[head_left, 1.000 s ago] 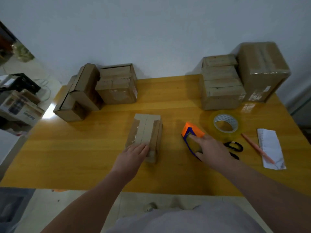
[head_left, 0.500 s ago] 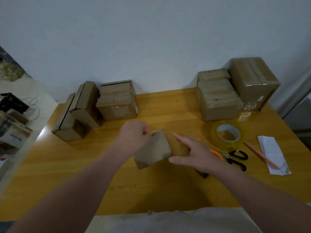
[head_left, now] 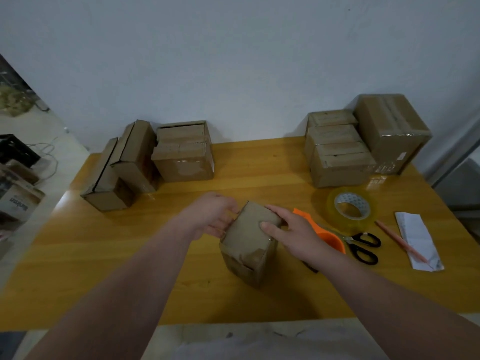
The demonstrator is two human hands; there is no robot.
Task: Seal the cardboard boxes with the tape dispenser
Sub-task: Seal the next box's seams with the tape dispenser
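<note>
Cardboard box (head_left: 246, 242), upended at the middle of the bench (head_left: 130, 255): your left hand (head_left: 213, 219) grips its left edge, your right hand (head_left: 293, 235) clasps its upper right side, the tape dispenser (head_left: 335, 241) just beyond.

The right hand (head_left: 298, 232) covered most of the orange tape dispenser (head_left: 331, 239). The left hand (head_left: 213, 216) had its fingertips hidden behind the small box (head_left: 249, 245). The label (head_left: 401, 156) on the big box (head_left: 389, 131) by the table's (head_left: 259, 165) far right corner was unreadable.

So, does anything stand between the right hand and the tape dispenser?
Nothing visible does. The right hand holds the small box with the left hand, and the tape dispenser lies right beside it, partly hidden behind its wrist.
</note>
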